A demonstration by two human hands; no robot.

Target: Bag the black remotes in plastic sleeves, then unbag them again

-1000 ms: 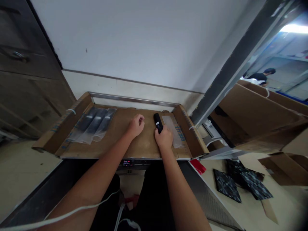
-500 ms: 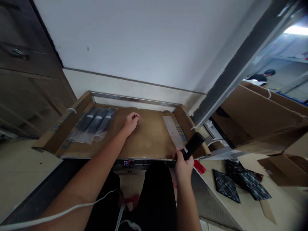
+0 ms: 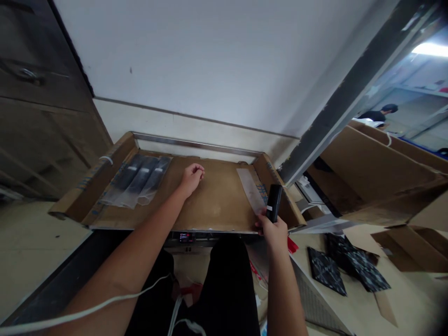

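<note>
My right hand [image 3: 274, 227] grips a black cylinder [image 3: 274, 203] with a small white label, near the front right corner of the cardboard-lined tray [image 3: 213, 205]. Its fingertips are at the lower end of a flat clear plastic sleeve [image 3: 251, 189]. My left hand [image 3: 193, 176] is over the middle of the tray with its fingers curled; whatever it holds, if anything, is hidden. At the tray's left side lie three dark cylinders in clear sleeves [image 3: 142, 179], side by side.
Raised cardboard sides [image 3: 93, 186] bound the tray left and right. A large cardboard box [image 3: 385, 172] stands at the right. Dark patterned packages [image 3: 327, 270] lie on the floor. A white cable [image 3: 115, 303] crosses my left forearm. A person [image 3: 378, 114] is in the far background.
My right hand has shifted slightly right, and the black cylinder in it has turned from leaning right to nearly upright. My left hand has stayed in place.
</note>
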